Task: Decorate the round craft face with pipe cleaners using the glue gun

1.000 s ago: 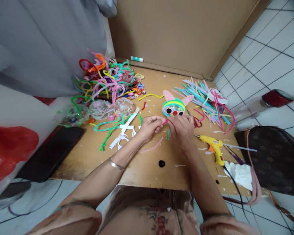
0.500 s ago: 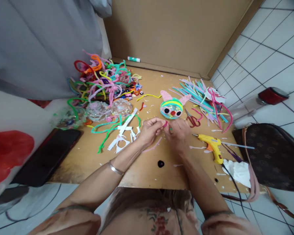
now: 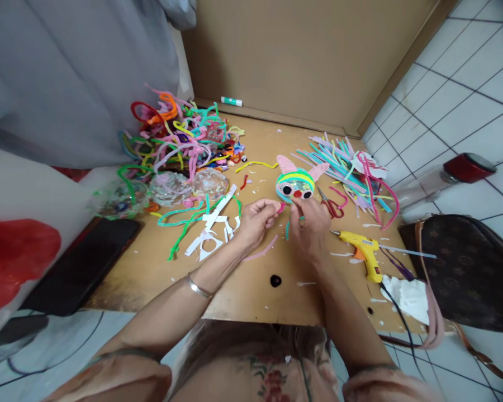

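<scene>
A short bright pink pipe cleaner (image 3: 281,207) pokes out from the pinched thumb and forefinger of my left hand (image 3: 257,220). Just to its right, my right hand (image 3: 313,223) has its fingers bent together, and whatever is in them is hidden. Directly behind the right fingertips sits an animal head (image 3: 295,184) with pink ears, green and yellow bands, black eyes and a red nose. Part of a teal pipe cleaner (image 3: 287,230) shows below the right fingers. Red-handled scissors (image 3: 332,207) lie right of the head.
Tangled pipe cleaners (image 3: 184,134) and clear plastic pieces (image 3: 170,187) fill the left back. White paper scraps (image 3: 212,229) lie nearer. On the right are straight pipe cleaners (image 3: 339,167), a yellow glue gun (image 3: 366,251) with its cord, and a brown bag (image 3: 469,273). A black phone (image 3: 84,265) lies left.
My right hand has moved slightly away from the pink pipe cleaner, toward the animal head. My left hand still pinches the pink piece. More of the teal pipe cleaner shows.
</scene>
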The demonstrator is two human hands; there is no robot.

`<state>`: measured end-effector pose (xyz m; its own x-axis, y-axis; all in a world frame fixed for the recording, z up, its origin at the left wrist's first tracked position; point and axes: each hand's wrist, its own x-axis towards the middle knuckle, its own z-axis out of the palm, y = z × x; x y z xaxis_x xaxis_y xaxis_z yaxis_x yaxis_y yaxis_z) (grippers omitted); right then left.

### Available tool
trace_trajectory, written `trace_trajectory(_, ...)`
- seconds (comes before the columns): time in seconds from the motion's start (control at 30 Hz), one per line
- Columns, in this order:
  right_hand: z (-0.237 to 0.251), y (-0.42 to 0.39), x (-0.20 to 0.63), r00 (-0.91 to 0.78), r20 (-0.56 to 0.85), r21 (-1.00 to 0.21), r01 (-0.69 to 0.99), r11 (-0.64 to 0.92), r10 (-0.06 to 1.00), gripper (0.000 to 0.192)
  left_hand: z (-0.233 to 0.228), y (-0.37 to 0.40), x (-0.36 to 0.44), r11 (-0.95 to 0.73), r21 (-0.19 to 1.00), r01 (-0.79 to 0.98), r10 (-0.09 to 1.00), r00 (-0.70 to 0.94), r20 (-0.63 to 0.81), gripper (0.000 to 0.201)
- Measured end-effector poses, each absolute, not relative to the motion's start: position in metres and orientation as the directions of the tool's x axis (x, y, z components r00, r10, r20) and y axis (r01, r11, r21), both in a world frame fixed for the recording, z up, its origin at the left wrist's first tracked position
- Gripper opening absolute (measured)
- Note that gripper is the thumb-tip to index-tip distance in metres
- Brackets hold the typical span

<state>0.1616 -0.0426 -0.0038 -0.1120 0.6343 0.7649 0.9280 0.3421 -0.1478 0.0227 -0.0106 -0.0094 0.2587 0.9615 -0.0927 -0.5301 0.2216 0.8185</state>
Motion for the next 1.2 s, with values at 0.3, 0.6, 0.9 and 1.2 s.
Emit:
trace_trajectory(0.3,-0.001,-0.04,0.164,-0.296,0.714,0.02,0.914,0.404,0.635,0.029,-0.01,-0.012,0.023,0.21,0.835,-0.509,0.958,0.279,-0.07,0.031)
trace_trajectory(0.6,-0.005,-0.043,0.161,-0.22,0.773,-0.028,0.925,0.378,0.595,0.026,-0.011,-0.017,0.025,0.104,0.898,-0.427,0.974,0.225,-0.006,0.03)
trace_trajectory(0.9,-0.014,-0.046,0.143,0.045,0.76,-0.369,0.851,0.374,0.648,0.024,-0.007,-0.022,0.027,0.04,0.899,-0.436,0.991,0.135,0.022,0.033)
trace_trajectory(1.2,-0.006,-0.047,0.149,0.156,0.696,-0.556,0.735,0.388,0.701,0.022,-0.011,-0.017,0.025,0.063,0.875,-0.479,0.989,0.151,0.012,0.038)
